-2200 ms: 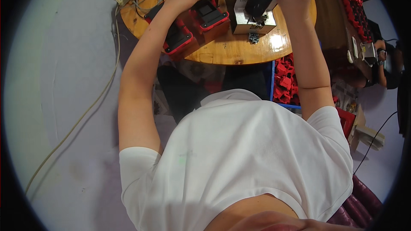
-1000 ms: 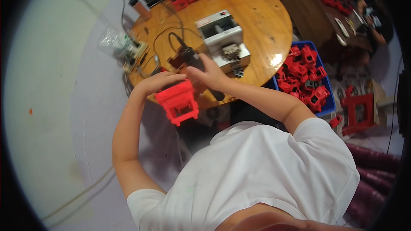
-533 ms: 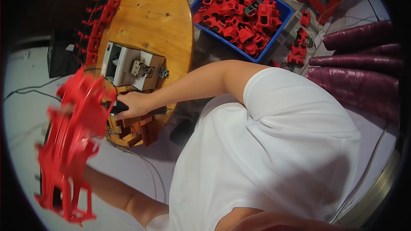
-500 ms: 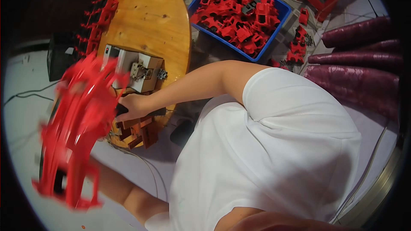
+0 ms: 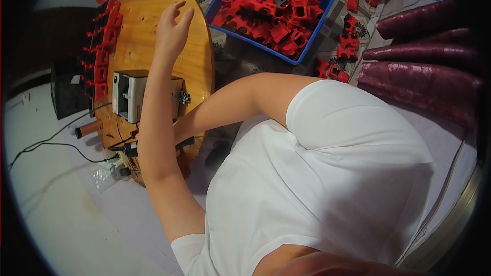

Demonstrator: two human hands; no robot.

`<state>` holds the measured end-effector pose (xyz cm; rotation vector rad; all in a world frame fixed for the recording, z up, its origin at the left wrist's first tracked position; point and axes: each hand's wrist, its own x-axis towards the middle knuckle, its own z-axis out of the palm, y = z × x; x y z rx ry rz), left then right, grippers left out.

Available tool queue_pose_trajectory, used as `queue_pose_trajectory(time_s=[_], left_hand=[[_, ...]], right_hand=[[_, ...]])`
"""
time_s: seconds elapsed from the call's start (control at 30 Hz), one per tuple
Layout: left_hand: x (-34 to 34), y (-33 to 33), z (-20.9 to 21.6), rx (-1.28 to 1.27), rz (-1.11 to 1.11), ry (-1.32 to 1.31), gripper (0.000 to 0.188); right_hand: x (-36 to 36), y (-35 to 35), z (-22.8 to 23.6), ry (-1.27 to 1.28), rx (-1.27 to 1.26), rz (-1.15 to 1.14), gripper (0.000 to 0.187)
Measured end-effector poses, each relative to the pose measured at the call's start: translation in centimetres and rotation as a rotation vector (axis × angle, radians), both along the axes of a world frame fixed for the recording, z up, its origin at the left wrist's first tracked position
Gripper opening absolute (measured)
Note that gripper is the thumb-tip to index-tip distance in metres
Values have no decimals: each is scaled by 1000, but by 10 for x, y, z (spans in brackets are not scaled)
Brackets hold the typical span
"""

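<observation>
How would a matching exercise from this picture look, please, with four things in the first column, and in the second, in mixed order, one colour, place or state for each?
Things:
1. Left hand
2. Blue box
3. Small metal pieces
4. Table

Descriptions:
A. In a little heap beside the white machine
B. Yellowish-brown, with a curved edge
C. Thumb and fingers apart, holding nothing
D. Filled with red parts

Right pairs: 1-C, 2-D, 3-A, 4-B

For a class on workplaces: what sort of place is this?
Probably an assembly workshop: a blue crate heaped with red parts, a row of red pieces, and a boxy machine on a table.
</observation>
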<state>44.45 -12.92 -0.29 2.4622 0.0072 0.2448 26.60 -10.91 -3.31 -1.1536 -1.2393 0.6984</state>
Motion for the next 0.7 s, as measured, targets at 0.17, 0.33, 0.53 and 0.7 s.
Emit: queue_pose_trajectory(time_s=[0.17,0.33,0.53,0.7], left_hand=[[-115,45,44,-216,92,28,35],[-234,98,66,-290,412,-254,27],[-343,99,68,-189,805,-590,22],[-384,100,52,-193,1038,-683,30]], right_hand=[[-8,3,1,-40,-8,49,59],[-9,1,2,206,95,28,72],[-14,18,22,-143,-104,-79,70],[-32,67,66,-66,-151,8,56]])
